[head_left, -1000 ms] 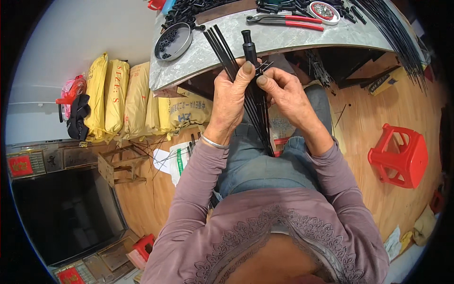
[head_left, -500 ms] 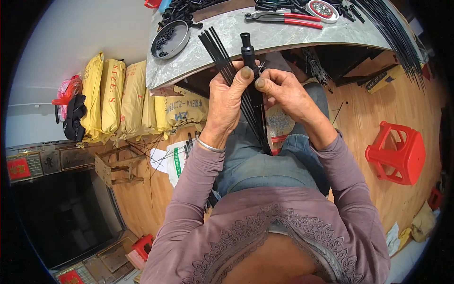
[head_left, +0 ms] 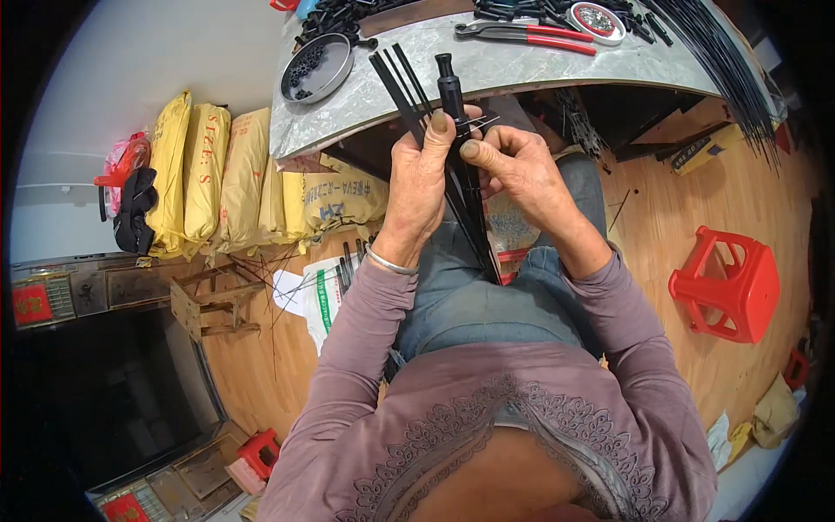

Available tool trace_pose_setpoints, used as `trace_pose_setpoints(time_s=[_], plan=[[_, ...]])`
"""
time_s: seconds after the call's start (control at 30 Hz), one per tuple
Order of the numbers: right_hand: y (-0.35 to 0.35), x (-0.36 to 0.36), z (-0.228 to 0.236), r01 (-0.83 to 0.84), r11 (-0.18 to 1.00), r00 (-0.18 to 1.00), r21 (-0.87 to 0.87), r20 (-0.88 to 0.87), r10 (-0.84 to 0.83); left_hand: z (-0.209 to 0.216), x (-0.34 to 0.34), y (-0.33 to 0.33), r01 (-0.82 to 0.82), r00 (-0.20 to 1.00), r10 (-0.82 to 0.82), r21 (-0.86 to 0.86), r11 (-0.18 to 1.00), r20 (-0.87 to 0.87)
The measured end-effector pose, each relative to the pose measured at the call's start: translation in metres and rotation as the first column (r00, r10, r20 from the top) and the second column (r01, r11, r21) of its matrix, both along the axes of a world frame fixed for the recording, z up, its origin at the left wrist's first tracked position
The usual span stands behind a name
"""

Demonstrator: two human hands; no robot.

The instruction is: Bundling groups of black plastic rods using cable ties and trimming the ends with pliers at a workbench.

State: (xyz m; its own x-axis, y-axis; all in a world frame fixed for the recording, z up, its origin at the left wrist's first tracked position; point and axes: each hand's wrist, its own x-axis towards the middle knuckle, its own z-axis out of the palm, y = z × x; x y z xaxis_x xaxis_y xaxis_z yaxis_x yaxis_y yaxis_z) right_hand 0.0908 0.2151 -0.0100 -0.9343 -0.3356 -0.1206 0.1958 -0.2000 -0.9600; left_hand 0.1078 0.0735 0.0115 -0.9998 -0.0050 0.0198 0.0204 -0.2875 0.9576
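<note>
My left hand (head_left: 416,196) is closed around a black umbrella frame (head_left: 450,91), held upright above my lap with its knobbed black end up. Along its left side, a bundle of thin black ribs (head_left: 393,87) fans out past my left thumb. The lower ends of the frame reach down between my thighs. A few thin silver wires (head_left: 484,123) stick out at the collar under the knobbed part. Just below them, my right hand (head_left: 531,178) has thumb and fingers pinched against the frame's right side. What lies in that pinch is hidden.
Ahead, the grey marbled table (head_left: 391,104) bears a round dish (head_left: 329,74) of small black parts, red-handled pliers (head_left: 531,36), a white tub (head_left: 597,22) of metal bits and long black rods (head_left: 722,74). Yellow sacks (head_left: 207,174) stand left; a red stool (head_left: 735,283) stands right.
The ribs at my left thumb have split into separate groups. The frame's knobbed end has shifted slightly left, and the silver wires now jut farther right. Both hands stay at the frame.
</note>
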Motion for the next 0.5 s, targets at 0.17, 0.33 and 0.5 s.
trace_pose_setpoints(time_s=[0.17, 0.33, 0.5], plan=[[0.0057, -0.0048, 0.0008, -0.092, 0.996, 0.995, 0.008, 0.034, 0.092, 0.0078, 0.0002, -0.0068, 0.153, 0.988, -0.154, 0.068, 0.986, 0.013], [0.0051, -0.0049, 0.0013, -0.12, 0.992, 0.989, 0.047, 0.09, 0.115, 0.0071, -0.0012, -0.0104, 0.174, 0.984, -0.175, 0.048, 0.983, 0.019], [0.004, -0.0085, 0.0035, -0.128, 0.992, 0.986, 0.016, 0.11, 0.125, 0.005, -0.0032, -0.0095, 0.151, 0.988, -0.152, 0.047, 0.987, 0.028]])
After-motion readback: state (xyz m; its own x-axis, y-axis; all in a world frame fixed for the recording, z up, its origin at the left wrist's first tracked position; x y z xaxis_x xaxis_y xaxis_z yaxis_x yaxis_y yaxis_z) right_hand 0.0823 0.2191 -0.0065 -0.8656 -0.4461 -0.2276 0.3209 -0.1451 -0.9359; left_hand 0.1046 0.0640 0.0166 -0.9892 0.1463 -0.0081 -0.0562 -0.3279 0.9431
